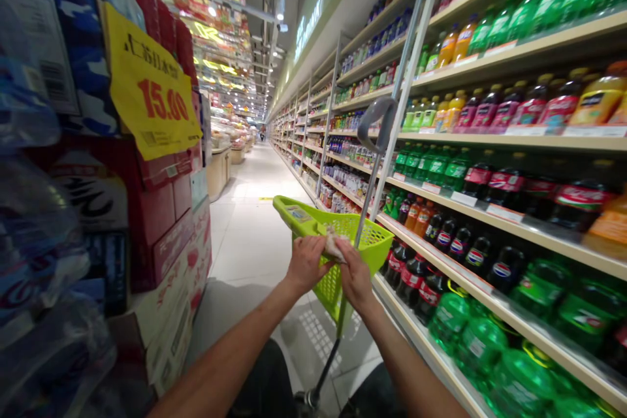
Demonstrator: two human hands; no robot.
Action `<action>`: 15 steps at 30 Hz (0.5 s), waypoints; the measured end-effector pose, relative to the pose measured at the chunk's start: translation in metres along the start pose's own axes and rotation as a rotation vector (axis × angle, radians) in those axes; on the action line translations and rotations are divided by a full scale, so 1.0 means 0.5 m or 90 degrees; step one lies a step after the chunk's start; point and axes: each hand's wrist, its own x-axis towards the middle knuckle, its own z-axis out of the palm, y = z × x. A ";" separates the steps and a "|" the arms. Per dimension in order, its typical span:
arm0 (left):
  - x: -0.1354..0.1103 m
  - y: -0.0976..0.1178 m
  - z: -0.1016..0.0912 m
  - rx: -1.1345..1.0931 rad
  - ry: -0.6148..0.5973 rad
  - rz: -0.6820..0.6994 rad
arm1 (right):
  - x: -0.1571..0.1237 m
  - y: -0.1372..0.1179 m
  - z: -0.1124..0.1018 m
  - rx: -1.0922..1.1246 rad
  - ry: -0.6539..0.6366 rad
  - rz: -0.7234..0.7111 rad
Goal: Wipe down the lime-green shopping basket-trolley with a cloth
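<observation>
A crumpled, pale cloth or tissue (334, 241) is pinched between my two hands. My left hand (306, 262) grips its left side with curled fingers, and my right hand (355, 274) has hold of the right side. Both hands are over the near rim of a lime-green plastic shopping basket (376, 238) with perforated walls. A long metal pole rises along the basket's right side to a grey loop handle (375, 124), apart from both hands. The inside of the basket is mostly hidden. My fingertips are partly covered by the cloth.
Tall shelves (519, 137) of soft-drink bottles line the right side, close to the basket. On the left stand stacked drink cartons (161, 235) and a yellow price sign (151, 88). A pale tiled aisle (249, 176) runs ahead, with a distant person far down it.
</observation>
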 end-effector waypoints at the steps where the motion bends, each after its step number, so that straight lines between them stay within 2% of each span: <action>1: 0.000 -0.006 0.000 0.000 -0.011 0.023 | -0.003 0.011 -0.015 -0.020 0.013 0.011; 4: 0.006 -0.028 0.003 0.031 -0.031 0.015 | -0.009 0.038 -0.046 -0.097 0.046 0.043; 6: 0.013 -0.030 0.007 0.048 -0.032 -0.013 | -0.007 0.033 -0.049 -0.145 0.048 0.053; 11: 0.023 0.007 0.004 0.039 -0.040 -0.018 | -0.006 -0.023 -0.025 -0.216 -0.007 0.028; 15: 0.023 0.031 -0.016 -0.009 -0.055 0.034 | -0.016 -0.016 -0.046 -0.266 0.014 0.050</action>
